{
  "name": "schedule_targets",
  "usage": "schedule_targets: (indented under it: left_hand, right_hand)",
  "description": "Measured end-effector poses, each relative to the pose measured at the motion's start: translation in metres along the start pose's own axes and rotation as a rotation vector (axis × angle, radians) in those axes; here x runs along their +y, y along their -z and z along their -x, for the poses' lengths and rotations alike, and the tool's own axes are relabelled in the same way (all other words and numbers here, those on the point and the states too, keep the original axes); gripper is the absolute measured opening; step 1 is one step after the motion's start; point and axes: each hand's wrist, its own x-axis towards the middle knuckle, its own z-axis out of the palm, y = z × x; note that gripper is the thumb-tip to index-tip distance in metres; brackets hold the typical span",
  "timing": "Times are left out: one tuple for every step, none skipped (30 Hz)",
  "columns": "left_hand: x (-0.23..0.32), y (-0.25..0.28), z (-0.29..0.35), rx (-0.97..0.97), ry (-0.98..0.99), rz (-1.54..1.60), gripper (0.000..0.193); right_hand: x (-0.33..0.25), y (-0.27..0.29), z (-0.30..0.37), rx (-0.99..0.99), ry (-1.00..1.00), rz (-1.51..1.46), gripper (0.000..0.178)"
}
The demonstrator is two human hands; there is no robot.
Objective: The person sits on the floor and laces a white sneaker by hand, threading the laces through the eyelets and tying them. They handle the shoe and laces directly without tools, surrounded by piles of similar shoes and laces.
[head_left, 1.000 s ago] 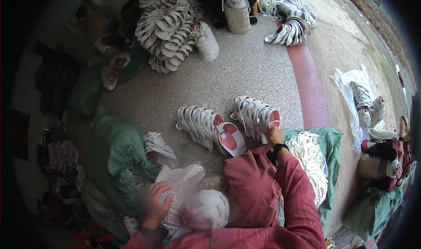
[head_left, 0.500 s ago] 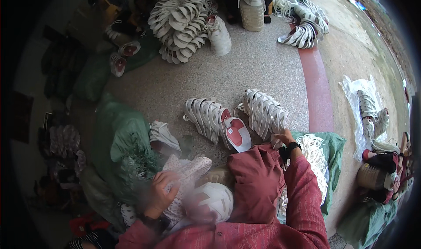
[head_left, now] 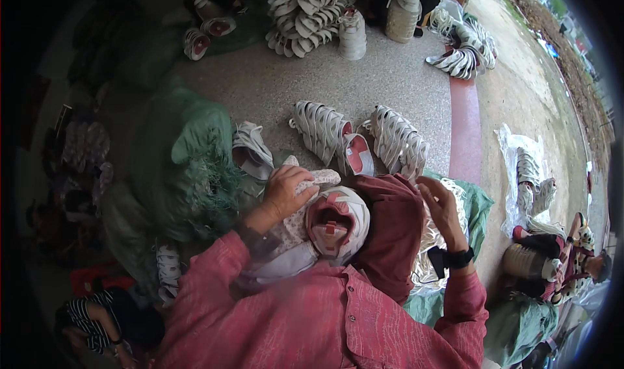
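Note:
In my lap sits a white shoe upper (head_left: pixel 359 229) with a red lining, its opening facing up. My left hand (head_left: pixel 286 190) lies on the pale patterned cloth (head_left: pixel 325 176) over my knee, fingers stretched, with nothing held. My right hand (head_left: pixel 443 208) is raised beside the dark red cloth (head_left: pixel 393 223) over my other knee, fingers apart. Just beyond that hand ends a nested row of white shoe uppers (head_left: pixel 396 138) on the floor. A second row (head_left: pixel 320 132) lies left of it, with a red insole showing at its near end.
White laces (head_left: pixel 437 255) lie heaped on green sacking at my right. At my left stand a bulging green sack (head_left: pixel 195 141) and a single shoe upper (head_left: pixel 252 149). Stacked uppers (head_left: pixel 305 15) are at the back. People (head_left: pixel 97 317) sit at lower left and far right.
My right hand has come away from the near end of the right row. My left hand has moved forward onto the knee. The lap upper now shows its opening, and my view has shifted.

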Motion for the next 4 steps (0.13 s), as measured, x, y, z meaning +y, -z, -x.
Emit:
schedule_targets:
  left_hand:
    - [-0.002, 0.001, 0.003, -0.014, 0.002, 0.004, 0.029]
    - [-0.005, 0.002, 0.005, -0.032, -0.011, 0.001, 0.034]
    - [-0.005, 0.004, 0.007, -0.024, -0.021, 0.037, 0.033]
    - [-0.004, 0.006, 0.008, -0.015, -0.03, 0.073, 0.033]
  right_hand:
    - [-0.025, -0.014, 0.014, -0.012, 0.05, 0.019, 0.035]
    - [-0.045, -0.03, 0.022, -0.059, 0.087, 0.021, 0.036]
    - [-0.059, -0.046, 0.03, -0.106, 0.121, 0.018, 0.036]
    - [-0.054, -0.063, 0.036, -0.121, 0.21, 0.077, 0.043]
